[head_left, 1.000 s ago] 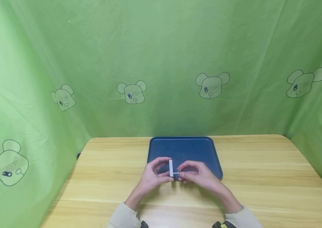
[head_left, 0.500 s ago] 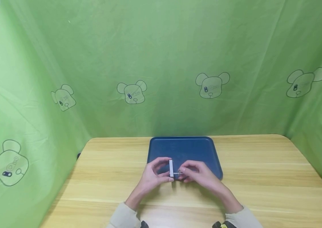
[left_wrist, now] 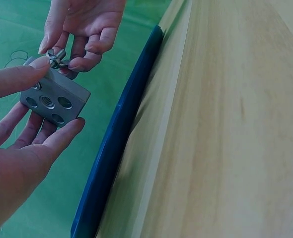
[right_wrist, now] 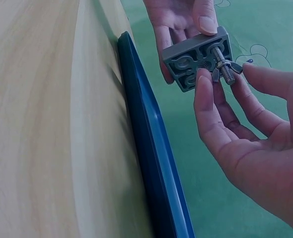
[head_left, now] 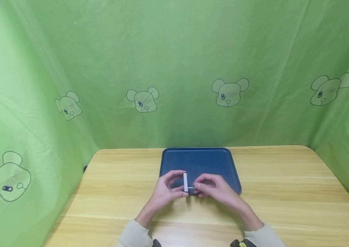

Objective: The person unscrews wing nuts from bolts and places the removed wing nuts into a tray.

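My left hand point(head_left: 165, 190) grips a small grey metal block point(left_wrist: 54, 96) by its opposite edges, holding it on edge over the front of the blue tray. Several round holes run through the block, one of them threaded. A threaded bolt point(right_wrist: 228, 78) sticks out of one corner hole toward the right, with a wing nut point(right_wrist: 235, 68) on it away from the block's face. My right hand point(head_left: 216, 188) has its thumb against one wing and its index finger near the other. The bolt's tip extends past the nut between these fingers.
The blue tray point(head_left: 197, 161) lies at the back middle of the wooden table point(head_left: 125, 185), with a raised rim. A green curtain point(head_left: 187, 120) printed with bear heads hangs behind the table and along both sides.
My right fingers have shifted slightly around the wing nut, the thumb lifting and then lowering a little. The left hand and the block stay in place.
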`<state>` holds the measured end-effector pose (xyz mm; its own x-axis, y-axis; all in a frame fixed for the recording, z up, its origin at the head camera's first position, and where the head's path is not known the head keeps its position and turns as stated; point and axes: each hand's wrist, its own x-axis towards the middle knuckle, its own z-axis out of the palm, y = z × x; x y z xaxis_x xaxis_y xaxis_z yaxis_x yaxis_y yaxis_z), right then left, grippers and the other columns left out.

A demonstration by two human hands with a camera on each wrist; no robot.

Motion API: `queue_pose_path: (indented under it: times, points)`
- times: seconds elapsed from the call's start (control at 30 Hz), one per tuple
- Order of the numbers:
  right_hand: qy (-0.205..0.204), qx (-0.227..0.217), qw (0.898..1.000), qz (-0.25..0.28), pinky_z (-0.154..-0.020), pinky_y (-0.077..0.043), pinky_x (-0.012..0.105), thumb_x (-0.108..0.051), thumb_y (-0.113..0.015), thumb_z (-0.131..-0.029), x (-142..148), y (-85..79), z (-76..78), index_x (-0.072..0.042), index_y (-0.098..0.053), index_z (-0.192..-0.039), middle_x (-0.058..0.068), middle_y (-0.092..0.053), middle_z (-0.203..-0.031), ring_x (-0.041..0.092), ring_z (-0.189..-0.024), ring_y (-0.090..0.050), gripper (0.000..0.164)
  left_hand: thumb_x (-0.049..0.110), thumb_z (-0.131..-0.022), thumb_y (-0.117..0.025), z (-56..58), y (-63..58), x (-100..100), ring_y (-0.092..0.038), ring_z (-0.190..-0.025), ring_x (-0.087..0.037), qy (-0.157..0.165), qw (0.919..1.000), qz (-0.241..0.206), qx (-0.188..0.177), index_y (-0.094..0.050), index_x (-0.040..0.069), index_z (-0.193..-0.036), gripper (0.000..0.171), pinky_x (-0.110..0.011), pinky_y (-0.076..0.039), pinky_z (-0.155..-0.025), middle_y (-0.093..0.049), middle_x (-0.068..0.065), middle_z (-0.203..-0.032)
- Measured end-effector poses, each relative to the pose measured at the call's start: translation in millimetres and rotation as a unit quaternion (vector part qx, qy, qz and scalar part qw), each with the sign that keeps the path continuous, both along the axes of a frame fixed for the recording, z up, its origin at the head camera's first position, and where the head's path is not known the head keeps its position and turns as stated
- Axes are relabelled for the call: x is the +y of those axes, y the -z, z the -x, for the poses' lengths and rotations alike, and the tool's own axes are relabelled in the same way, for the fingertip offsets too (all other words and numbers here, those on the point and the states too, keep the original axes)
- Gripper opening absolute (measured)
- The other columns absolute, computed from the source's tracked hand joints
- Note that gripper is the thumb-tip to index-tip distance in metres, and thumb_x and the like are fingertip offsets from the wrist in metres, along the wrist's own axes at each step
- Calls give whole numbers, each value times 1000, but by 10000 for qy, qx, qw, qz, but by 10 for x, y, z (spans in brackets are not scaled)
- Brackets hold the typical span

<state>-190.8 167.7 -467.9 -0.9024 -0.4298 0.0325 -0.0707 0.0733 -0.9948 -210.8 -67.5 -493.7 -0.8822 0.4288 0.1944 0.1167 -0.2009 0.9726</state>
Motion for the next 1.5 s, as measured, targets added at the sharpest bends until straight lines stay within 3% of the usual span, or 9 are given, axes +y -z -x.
queue_pose_path:
  times: [0.27, 0.53, 0.9, 1.13, 1.5]
  points:
    - [-100, -94, 9999, 89, -90, -64, 40, -14, -67, -100, 2, 6, -1, 18, -58, -121, 30, -69, -108, 41, -102, -70, 40, -20, -71, -78, 6, 2, -11, -46, -139, -43, 18, 10000, -45, -13, -55, -6, -137, 71, -44, -55, -106, -57, -18, -142]
    - [-139, -163, 9994, 258, -92, -63, 39, -10, -67, -99, 1, 22, 5, 19, -51, -134, 32, -64, -122, 41, -107, -69, 48, -21, -71, -77, 11, 6, -14, -41, -140, -50, 83, 9999, -128, -24, -52, -9, -138, 72, -44, -54, -106, -56, -19, -142]
    - [-204, -230, 9992, 271, -94, -62, 38, -9, -70, -96, 31, 43, 25, 17, -51, -136, 33, -63, -127, 35, -110, -70, 51, -22, -71, -77, 14, 17, -15, -42, -141, -47, 81, 9999, -91, -56, -52, -9, -139, 73, -44, -54, -107, -57, -18, -142]
    - [-168, -94, 9998, -36, -92, -63, 32, -10, -74, -93, 27, 30, 15, 14, -55, -134, 26, -69, -118, 35, -107, -71, 51, -23, -71, -77, 12, 27, -8, -43, -140, -47, 76, 9998, -147, -103, -55, -7, -137, 72, -43, -54, -107, -57, -19, -142]
    - [-180, -344, 9991, 193, -93, -62, 44, -3, -71, -93, 22, 27, -5, 19, -54, -130, 35, -63, -119, 42, -104, -70, 46, -21, -71, -77, 7, 33, 3, -40, -140, -52, 115, 9998, -141, -36, -55, -5, -137, 71, -45, -54, -107, -57, -19, -142]
